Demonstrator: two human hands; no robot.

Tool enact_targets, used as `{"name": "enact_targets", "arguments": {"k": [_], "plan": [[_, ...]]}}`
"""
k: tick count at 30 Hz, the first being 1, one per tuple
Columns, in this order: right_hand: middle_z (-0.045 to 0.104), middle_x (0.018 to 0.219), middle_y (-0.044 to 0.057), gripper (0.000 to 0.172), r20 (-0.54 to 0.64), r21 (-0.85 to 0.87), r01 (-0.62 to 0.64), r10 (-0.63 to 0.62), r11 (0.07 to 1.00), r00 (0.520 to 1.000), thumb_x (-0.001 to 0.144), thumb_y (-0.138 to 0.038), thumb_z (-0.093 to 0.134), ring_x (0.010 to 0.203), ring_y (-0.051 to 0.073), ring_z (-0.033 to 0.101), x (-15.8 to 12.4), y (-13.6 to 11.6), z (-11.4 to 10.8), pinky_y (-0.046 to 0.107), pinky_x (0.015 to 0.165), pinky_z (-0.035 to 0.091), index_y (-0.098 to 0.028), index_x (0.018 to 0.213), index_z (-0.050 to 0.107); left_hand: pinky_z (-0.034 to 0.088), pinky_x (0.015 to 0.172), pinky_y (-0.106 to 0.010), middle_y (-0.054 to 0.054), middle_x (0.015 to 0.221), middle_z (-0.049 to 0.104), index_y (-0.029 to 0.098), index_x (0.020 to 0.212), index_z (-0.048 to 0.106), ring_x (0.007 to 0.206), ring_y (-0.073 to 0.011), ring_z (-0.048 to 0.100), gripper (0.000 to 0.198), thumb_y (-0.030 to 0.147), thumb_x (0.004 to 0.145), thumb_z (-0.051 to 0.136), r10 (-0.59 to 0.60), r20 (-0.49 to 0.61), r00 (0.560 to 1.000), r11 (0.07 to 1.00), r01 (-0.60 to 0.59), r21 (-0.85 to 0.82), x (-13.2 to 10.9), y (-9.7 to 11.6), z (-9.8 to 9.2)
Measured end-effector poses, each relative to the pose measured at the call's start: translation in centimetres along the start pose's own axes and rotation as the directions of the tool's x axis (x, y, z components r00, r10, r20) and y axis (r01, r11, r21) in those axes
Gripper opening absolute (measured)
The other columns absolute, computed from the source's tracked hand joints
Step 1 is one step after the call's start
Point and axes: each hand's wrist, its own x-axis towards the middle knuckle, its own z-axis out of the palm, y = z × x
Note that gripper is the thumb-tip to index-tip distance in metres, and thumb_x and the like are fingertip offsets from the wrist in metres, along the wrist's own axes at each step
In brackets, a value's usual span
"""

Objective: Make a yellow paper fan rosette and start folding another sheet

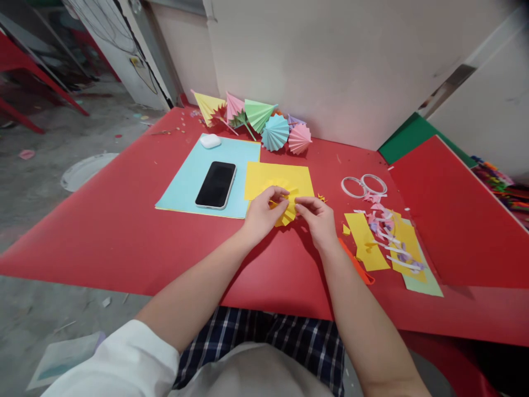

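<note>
1. One pleated yellow paper point(285, 218) is held between the left hand point(263, 210) and the right hand point(322, 218), pinched by the fingertips of both.
2. Beyond both hands, paper fans point(258, 114) are lined up.
3. Left of the left hand, a phone point(215, 184) is laid on blue paper point(178, 190).
4. Right of the right hand, white rings point(363, 185) and yellow strips point(366, 242) are scattered.

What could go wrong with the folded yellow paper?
The left hand and right hand pinch the yellow pleated paper, so pulling hard might tear its thin folds. Also, the right forearm lies beside an orange object and might bump it.
</note>
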Motion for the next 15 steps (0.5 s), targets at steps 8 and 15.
{"name": "enact_targets", "arguments": {"k": [8, 15], "plan": [[0.066, 0.085, 0.001, 0.019, 0.011, -0.014, -0.001, 0.001, 1.0, 1.0, 0.068, -0.031, 0.067, 0.077, 0.015, 0.06, -0.05, -0.03, 0.04, 0.03, 0.069, 0.05, -0.023, 0.085, 0.066, 0.045, 0.074, -0.027, 0.0, 0.082, 0.06, 0.021, 0.09, 0.058, 0.079, -0.0122, 0.057, 0.015, 0.023, 0.076, 0.053, -0.008, -0.001, 1.0, 1.0, 0.008, 0.005, -0.03, -0.06, 0.13], [0.067, 0.089, 0.002, 0.022, -0.011, 0.028, -0.008, 0.008, 1.0, 1.0, 0.065, -0.03, 0.068, 0.083, 0.015, 0.06, 0.1, 0.26, 0.03, 0.032, 0.076, 0.049, -0.023, 0.086, 0.065, 0.044, 0.074, -0.026, 0.0, 0.082, 0.061, 0.021, 0.088, 0.058, 0.078, -0.012, 0.057, 0.013, 0.025, 0.076, 0.054, -0.015, 0.009, 1.0, 1.0, 0.015, 0.004, -0.09, 0.17, 0.17]]}}
